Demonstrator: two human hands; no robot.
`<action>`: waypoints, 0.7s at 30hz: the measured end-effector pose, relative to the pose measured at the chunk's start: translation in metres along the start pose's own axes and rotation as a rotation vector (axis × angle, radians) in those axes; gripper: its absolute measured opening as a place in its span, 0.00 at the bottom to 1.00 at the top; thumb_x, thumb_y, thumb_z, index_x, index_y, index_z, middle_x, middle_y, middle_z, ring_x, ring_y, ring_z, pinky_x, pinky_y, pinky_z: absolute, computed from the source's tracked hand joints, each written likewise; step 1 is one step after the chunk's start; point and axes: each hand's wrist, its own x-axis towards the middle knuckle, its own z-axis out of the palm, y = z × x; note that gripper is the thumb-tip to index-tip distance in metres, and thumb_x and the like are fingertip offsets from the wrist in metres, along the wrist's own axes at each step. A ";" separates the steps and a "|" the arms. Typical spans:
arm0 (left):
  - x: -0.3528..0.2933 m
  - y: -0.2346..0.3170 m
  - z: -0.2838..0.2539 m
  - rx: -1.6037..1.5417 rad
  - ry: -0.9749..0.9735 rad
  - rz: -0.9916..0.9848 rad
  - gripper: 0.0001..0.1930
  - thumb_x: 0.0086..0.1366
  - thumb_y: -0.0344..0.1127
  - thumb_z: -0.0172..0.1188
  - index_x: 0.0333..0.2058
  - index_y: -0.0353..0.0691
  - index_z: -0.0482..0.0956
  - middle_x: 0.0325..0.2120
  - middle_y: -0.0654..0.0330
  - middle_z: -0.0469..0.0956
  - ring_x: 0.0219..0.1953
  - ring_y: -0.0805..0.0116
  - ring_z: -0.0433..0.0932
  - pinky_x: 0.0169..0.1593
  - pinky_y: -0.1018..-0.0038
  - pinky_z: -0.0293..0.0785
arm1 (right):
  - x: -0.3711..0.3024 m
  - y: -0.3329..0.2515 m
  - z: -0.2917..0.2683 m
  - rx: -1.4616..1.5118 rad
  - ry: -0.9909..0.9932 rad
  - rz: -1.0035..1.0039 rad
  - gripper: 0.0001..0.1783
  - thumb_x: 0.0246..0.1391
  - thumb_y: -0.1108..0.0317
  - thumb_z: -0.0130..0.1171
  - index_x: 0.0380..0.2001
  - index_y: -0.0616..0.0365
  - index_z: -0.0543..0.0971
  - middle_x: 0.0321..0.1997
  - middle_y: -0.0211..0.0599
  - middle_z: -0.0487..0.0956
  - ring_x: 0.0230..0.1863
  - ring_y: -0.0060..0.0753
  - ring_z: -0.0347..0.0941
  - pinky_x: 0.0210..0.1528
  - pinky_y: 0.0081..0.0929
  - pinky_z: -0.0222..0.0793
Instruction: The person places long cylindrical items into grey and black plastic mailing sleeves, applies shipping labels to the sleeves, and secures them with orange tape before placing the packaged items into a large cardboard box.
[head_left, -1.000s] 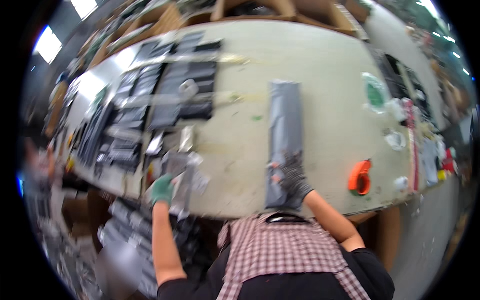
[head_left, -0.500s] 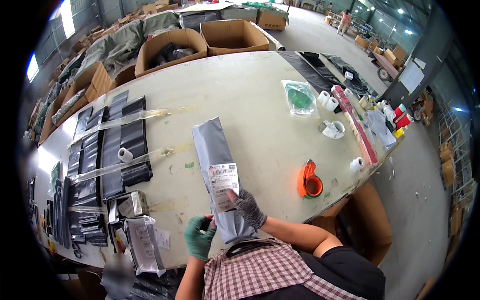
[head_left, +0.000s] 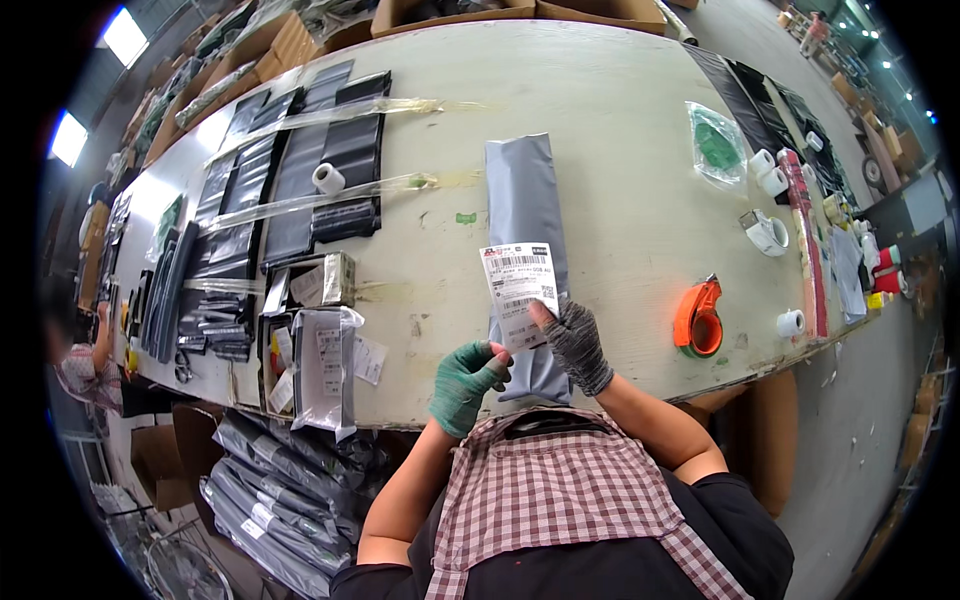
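Observation:
A long grey plastic mailing bag [head_left: 524,195] lies lengthwise on the table before me, its near end against my apron. Over its middle is a white printed shipping label [head_left: 512,285], slightly askew to the bag. My right hand [head_left: 575,345], in a grey fingerless glove, grips the label's lower right edge, thumb on top and the other fingers mostly hidden. Beside the label's lower left corner, my left hand [head_left: 468,385] in a green glove has thumb and fingertips pinched together. What is between them, if anything, is too small to make out.
An orange tape dispenser [head_left: 698,322] stands to the right, with white label rolls [head_left: 790,323] nearby. Stacked black and grey bags [head_left: 295,200] lie under clear tape strips at left. A grey bin [head_left: 322,365] sits by the near edge; filled grey bags [head_left: 270,500] are piled below.
The view has shifted, so the table sits higher and further right. My left hand has closed from a loose curl into a pinch near the label; my right hand still holds its lower right edge.

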 end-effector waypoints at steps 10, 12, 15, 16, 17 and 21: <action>-0.006 -0.001 0.007 -0.036 -0.006 0.002 0.08 0.61 0.34 0.61 0.34 0.36 0.77 0.27 0.63 0.76 0.27 0.75 0.72 0.32 0.78 0.69 | 0.001 -0.001 0.001 0.040 -0.058 0.087 0.16 0.57 0.60 0.55 0.40 0.63 0.77 0.28 0.44 0.78 0.28 0.29 0.74 0.33 0.29 0.70; -0.006 0.000 0.009 -0.042 -0.028 -0.010 0.08 0.61 0.34 0.61 0.33 0.36 0.76 0.26 0.63 0.75 0.26 0.75 0.72 0.32 0.78 0.69 | 0.002 -0.001 0.001 0.064 -0.058 0.030 0.19 0.56 0.62 0.57 0.47 0.63 0.74 0.35 0.46 0.78 0.33 0.32 0.74 0.37 0.28 0.70; -0.004 -0.001 0.011 -0.066 -0.074 -0.046 0.08 0.62 0.36 0.60 0.32 0.37 0.76 0.24 0.64 0.74 0.25 0.75 0.71 0.31 0.79 0.68 | 0.003 -0.001 0.005 -0.076 0.045 -0.275 0.28 0.52 0.65 0.60 0.55 0.60 0.67 0.45 0.50 0.75 0.41 0.38 0.74 0.44 0.28 0.70; -0.003 -0.002 0.011 -0.086 -0.076 -0.060 0.08 0.62 0.36 0.60 0.31 0.37 0.75 0.23 0.65 0.73 0.25 0.76 0.70 0.31 0.79 0.67 | 0.004 0.001 0.002 -0.255 0.086 -0.413 0.31 0.51 0.65 0.61 0.57 0.59 0.64 0.48 0.51 0.73 0.44 0.40 0.73 0.46 0.28 0.70; -0.002 -0.003 0.012 -0.107 -0.077 -0.074 0.08 0.62 0.37 0.60 0.31 0.38 0.75 0.23 0.65 0.73 0.24 0.76 0.70 0.31 0.79 0.67 | 0.004 0.003 -0.001 -0.435 0.127 -0.549 0.34 0.50 0.66 0.62 0.59 0.58 0.62 0.50 0.51 0.71 0.46 0.43 0.73 0.48 0.28 0.69; 0.000 -0.003 0.009 -0.158 -0.097 -0.070 0.08 0.62 0.36 0.59 0.32 0.37 0.77 0.22 0.66 0.74 0.24 0.78 0.70 0.31 0.81 0.68 | -0.009 -0.006 -0.018 -0.235 -0.300 -0.464 0.12 0.52 0.67 0.60 0.40 0.56 0.78 0.32 0.42 0.79 0.34 0.41 0.77 0.40 0.28 0.73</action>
